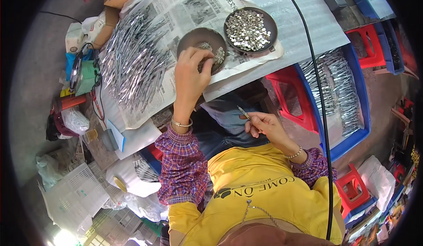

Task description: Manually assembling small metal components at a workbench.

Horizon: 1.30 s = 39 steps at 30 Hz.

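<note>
My left hand (190, 79) reaches forward into a dark round dish (190, 39) that holds small metal pieces, its fingertips pinched together in the pile. My right hand (264, 126) stays close over my lap and pinches a thin silvery metal rod (243, 112) between thumb and fingers. A second dark dish (250, 30), full of small shiny round pieces, sits just right of the first. A big heap of silvery rods (132, 61) lies on newspaper (185, 8) to the left of the dishes.
A blue crate (359, 127) at right holds more silvery rods beside red plastic stools (293, 96). A black cable (319, 105) runs down the right side. Bags, a white basket (75, 197) and clutter crowd the left floor.
</note>
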### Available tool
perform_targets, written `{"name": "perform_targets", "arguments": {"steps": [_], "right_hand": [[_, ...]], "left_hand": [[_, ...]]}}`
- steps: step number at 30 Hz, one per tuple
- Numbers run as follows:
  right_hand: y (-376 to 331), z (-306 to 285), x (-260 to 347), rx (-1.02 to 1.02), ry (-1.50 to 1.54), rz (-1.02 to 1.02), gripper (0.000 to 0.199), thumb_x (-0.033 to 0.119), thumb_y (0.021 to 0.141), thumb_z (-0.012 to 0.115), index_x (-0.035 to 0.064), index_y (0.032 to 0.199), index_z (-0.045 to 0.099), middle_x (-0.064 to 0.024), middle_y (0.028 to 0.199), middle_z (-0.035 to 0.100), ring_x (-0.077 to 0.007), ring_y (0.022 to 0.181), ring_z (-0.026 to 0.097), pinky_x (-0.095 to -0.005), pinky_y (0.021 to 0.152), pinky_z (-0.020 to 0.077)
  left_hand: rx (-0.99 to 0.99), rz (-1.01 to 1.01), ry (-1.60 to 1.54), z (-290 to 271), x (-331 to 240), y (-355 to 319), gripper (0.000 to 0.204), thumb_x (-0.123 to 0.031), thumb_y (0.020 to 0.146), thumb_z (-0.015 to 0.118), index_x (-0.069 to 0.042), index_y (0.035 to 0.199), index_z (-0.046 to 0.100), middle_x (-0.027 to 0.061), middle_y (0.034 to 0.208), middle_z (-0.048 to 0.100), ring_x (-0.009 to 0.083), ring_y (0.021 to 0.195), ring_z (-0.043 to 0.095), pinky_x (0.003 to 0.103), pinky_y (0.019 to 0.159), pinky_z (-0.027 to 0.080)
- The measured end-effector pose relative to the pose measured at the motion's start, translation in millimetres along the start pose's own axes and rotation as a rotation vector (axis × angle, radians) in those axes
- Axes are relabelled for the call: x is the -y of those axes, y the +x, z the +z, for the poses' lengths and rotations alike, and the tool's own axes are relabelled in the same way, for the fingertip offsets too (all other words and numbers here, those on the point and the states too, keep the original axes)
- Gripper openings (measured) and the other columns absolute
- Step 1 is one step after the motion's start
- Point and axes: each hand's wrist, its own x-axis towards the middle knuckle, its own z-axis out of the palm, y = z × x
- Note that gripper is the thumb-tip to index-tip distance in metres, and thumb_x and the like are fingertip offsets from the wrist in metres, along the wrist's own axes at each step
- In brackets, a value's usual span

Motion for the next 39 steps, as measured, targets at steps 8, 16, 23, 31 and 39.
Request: {"name": "perform_targets", "arguments": {"steps": [8, 16, 23, 31, 39], "right_hand": [[1.6, -2.6, -7.6, -0.087, -0.029, -0.05, 0.026, 0.014, 0.092, 0.049, -0.0015, 0.112, 0.056, -0.0038, 0.078, 0.059, -0.0049, 0.06, 0.05, -0.0167, 0.056, 0.0404], [4.0, -3.5, -13.6, -0.126, 0.016, -0.093, 0.028, 0.013, 0.091, 0.049, 0.0005, 0.116, 0.054, -0.0045, 0.079, 0.059, -0.006, 0.062, 0.051, -0.0175, 0.057, 0.0413], [5.1, -5.6, -12.2, -0.111, 0.057, -0.079, 0.031, 0.012, 0.092, 0.048, -0.0001, 0.12, 0.05, -0.0048, 0.082, 0.06, -0.0062, 0.063, 0.052, -0.0175, 0.058, 0.0425], [5.0, -5.0, -8.6, -0.115, 0.043, -0.112, 0.029, 0.017, 0.094, 0.046, -0.0004, 0.115, 0.053, -0.0038, 0.079, 0.058, -0.0059, 0.062, 0.05, -0.0172, 0.057, 0.0397], [4.4, -3.8, -6.4, -0.181, 0.014, -0.121, 0.027, 0.013, 0.09, 0.051, -0.0001, 0.114, 0.055, -0.0045, 0.081, 0.059, -0.0071, 0.065, 0.053, -0.0183, 0.059, 0.0427]], "left_hand": [[-0.083, -0.061, -0.119, -10.4, -10.8, 0.0, 0.01, -0.001, 0.07, 0.064, -0.003, 0.08, 0.063, 0.007, 0.074, 0.061, 0.0196, 0.065, 0.056, 0.028, 0.059, 0.044], [-0.121, -0.138, -0.186, -15.1, -8.6, -3.6, 0.011, 0.002, 0.071, 0.062, -0.002, 0.081, 0.063, 0.0049, 0.07, 0.06, 0.0097, 0.057, 0.053, 0.021, 0.053, 0.041], [-0.165, -0.193, -0.299, -11.1, -1.4, -9.2, 0.009, 0.001, 0.071, 0.063, -0.001, 0.08, 0.063, 0.0038, 0.068, 0.06, 0.0069, 0.055, 0.052, 0.02, 0.052, 0.04], [-0.151, -0.257, -0.324, -15.5, -5.1, -13.2, 0.005, 0.0, 0.071, 0.064, 0.0, 0.076, 0.062, 0.003, 0.068, 0.062, 0.0062, 0.055, 0.053, 0.019, 0.053, 0.042], [-0.124, -0.285, -0.617, -16.7, -15.5, -35.5, 0.005, 0.006, 0.072, 0.058, 0.003, 0.072, 0.055, 0.0081, 0.081, 0.063, 0.0078, 0.072, 0.056, 0.021, 0.064, 0.047]]}}
